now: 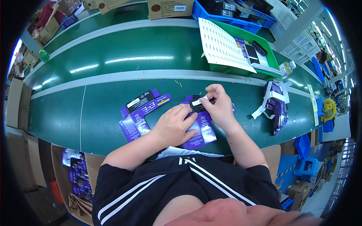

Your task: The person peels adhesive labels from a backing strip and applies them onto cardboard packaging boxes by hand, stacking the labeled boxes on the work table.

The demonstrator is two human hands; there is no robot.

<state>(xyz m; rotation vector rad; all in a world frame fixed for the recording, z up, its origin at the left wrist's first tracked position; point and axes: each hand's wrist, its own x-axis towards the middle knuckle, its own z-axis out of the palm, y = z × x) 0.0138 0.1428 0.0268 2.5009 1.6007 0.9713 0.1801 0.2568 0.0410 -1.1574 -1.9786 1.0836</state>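
Purple carton [199, 131] lies under the loosely spread left hand [174, 124]; right hand [220, 107] pinches a white label [197, 102]

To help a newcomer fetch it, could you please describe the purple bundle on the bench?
Find the green bench, then look right of the right hand. The purple bundle sits there; unlike the loose cartons, it is stacked, with white strips across it.

Both bare forearms [137, 150] reach over the near edge of the bench [102, 109], angled inward. The left hand [175, 122] is palm down above it, thumb spread; the right hand [220, 106], farther from that edge, has fingers curled toward the thumb.
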